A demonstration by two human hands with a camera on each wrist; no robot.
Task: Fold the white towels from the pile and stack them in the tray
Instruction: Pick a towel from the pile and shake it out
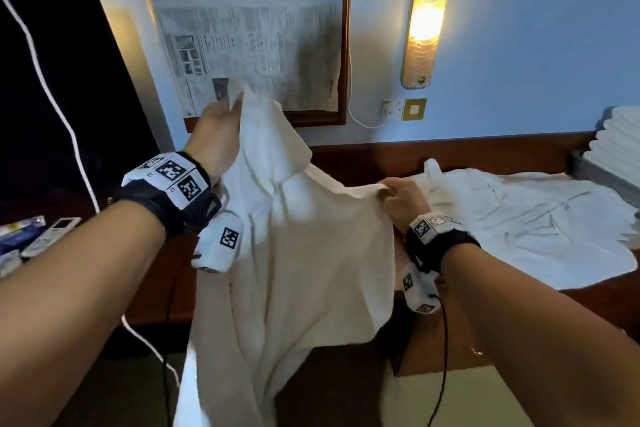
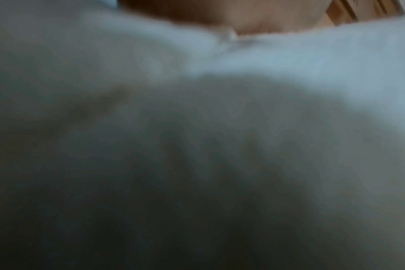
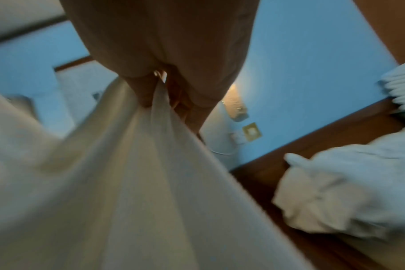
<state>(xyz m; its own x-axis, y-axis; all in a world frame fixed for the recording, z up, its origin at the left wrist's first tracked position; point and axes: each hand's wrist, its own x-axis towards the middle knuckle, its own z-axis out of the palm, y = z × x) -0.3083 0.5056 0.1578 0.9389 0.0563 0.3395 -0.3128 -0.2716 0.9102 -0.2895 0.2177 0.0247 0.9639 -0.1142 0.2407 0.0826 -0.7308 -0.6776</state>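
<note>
One large white cloth towel is held up in the air in front of the dark wooden worktop, unfolded, lower part hanging down. Its upper corner is pinched by the left hand, raised high; approx. at mid-height its edge is pinched by the right hand, fingers closed on the cloth. No fold is made yet. To the right, a crumpled pile of white towels is lying on the worktop, so several pcs are judged left. At far right, a stack of folded white towels is seen in the grey tray; part of the task is done.
</note>
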